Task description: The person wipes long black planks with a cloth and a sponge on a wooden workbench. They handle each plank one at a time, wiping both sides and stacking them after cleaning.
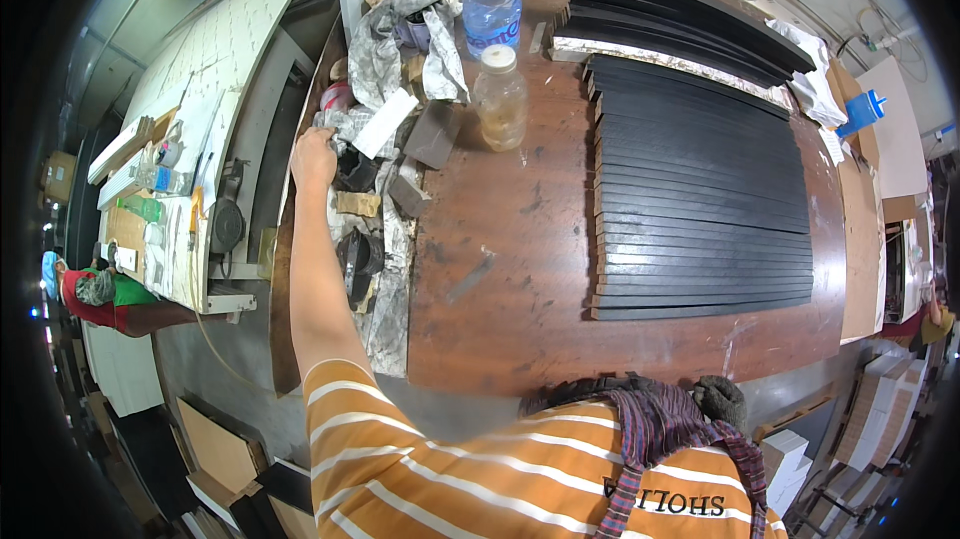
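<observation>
My left hand (pixel 314 161) reaches to the left edge of the brown table, bare, its fingers bent down at a grey-and-white patterned cloth (pixel 350 121). What they grip, if anything, is hidden. Beside it lie a white rectangular block (pixel 385 124), a dark grey flat block (pixel 433 134) and a small tan block (pixel 358 203). A reddish round thing (pixel 337 96) sits just beyond the fingers. Close to my body, by a purple striped cloth (pixel 655 424), a dark grey knitted shape looks like my gloved right hand (pixel 720 404); its fingers cannot be made out.
Long black strips (pixel 700 199) lie side by side on the table's right half, with more black lengths (pixel 680 19) behind. A large water bottle (pixel 491 4) and a smaller capped bottle (pixel 501 104) stand near the middle. Left of a gap is a white bench (pixel 190 179), with a person (pixel 110 289) beside it.
</observation>
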Tool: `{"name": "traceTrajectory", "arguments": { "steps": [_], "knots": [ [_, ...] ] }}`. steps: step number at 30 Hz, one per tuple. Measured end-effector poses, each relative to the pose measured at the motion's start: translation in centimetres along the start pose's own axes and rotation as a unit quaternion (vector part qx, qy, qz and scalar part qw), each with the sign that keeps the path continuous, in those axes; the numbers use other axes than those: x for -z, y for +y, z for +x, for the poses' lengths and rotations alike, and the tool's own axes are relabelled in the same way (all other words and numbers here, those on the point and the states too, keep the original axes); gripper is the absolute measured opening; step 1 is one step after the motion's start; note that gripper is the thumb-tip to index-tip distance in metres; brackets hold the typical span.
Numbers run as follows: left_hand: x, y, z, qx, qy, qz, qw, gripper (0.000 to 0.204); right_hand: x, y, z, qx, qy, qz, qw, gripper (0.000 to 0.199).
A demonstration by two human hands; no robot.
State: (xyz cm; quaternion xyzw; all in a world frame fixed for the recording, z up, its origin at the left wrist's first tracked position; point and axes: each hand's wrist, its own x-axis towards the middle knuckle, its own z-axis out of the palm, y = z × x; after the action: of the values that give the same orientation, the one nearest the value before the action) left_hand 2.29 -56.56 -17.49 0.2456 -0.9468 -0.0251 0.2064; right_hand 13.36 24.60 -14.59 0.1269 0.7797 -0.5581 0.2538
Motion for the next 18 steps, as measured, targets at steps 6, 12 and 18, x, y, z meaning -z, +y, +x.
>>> {"name": "traceTrajectory", "arguments": {
  "steps": [6, 12, 18],
  "knots": [
    [0.1, -0.2, -0.8, 0.074, 0.031, -0.007, 0.997, 0.028, -0.9, -1.9, 0.3, -0.002, 0.002, -0.056, 0.998, 0.019],
    [2.8, 4.7, -1.2, 0.089, 0.117, -0.296, 0.944, 0.022, -1.0, -1.6, 0.5, 0.038, -0.007, -0.176, 0.984, 0.019],
    [5.7, 13.1, -4.8, 0.118, -0.008, -0.499, 0.858, 0.025, -1.1, -1.3, 1.1, 0.185, -0.033, -0.33, 0.925, 0.019]
  ]
}}
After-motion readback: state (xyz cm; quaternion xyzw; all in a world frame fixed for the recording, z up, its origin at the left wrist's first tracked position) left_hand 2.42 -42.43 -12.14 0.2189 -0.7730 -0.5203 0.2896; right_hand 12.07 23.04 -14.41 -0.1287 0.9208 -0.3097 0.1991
